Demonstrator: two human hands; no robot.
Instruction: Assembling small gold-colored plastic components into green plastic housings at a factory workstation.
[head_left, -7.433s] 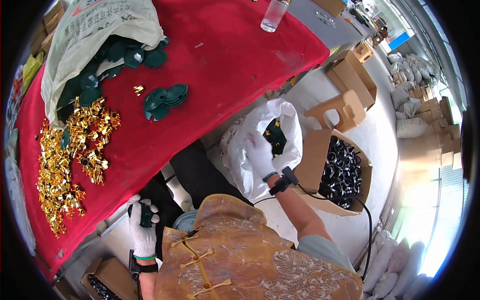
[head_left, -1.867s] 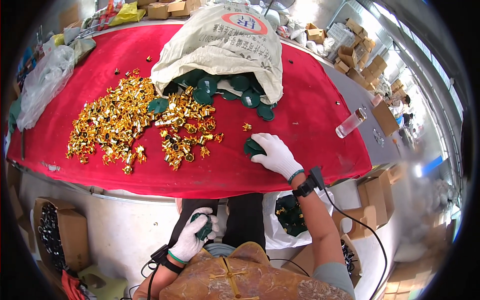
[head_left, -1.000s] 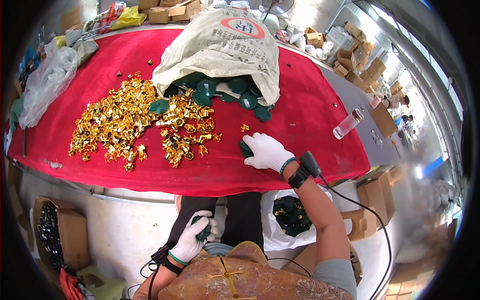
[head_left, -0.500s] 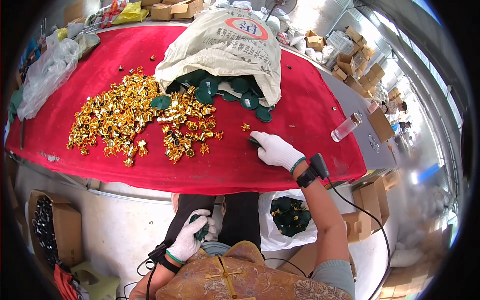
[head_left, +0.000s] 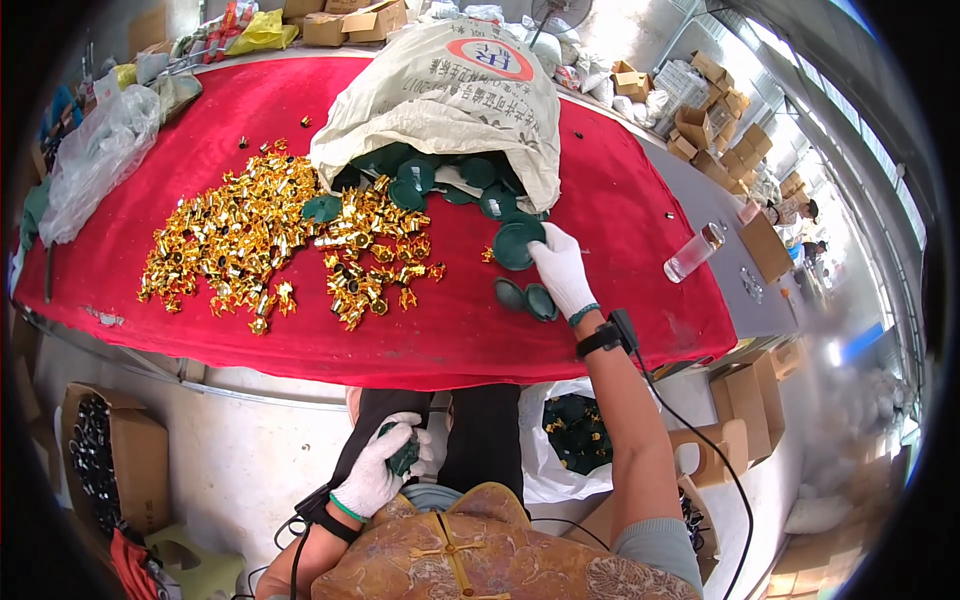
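Note:
My right hand [head_left: 562, 268], in a white knit glove, pinches the rim of a dark green round disc [head_left: 515, 246] just in front of the sack's mouth. Two more green discs [head_left: 541, 302] lie on the red cloth nearer to me. A few small gold flower-like pieces [head_left: 487, 255] show beside the disc. Above my lap, my gloved left hand [head_left: 378, 474] is closed around a dark green piece [head_left: 404, 455]; its exact shape is partly hidden by the fingers. A white woven sack [head_left: 440, 105] lies on its side, green discs [head_left: 415, 174] spilling from its opening.
A large heap of gold pieces [head_left: 235, 225] covers the left of the red cloth [head_left: 600, 200]. At the right stands a clear bottle-like cylinder [head_left: 694, 255]. Below the table edge is a white bag [head_left: 540, 480] of green and gold pieces. A carton [head_left: 135, 460] of dark parts sits lower left.
My right hand has moved up toward the sack and now grips a green disc. Two green discs rest on the cloth where that hand was. My left hand stays in nearly the same place.

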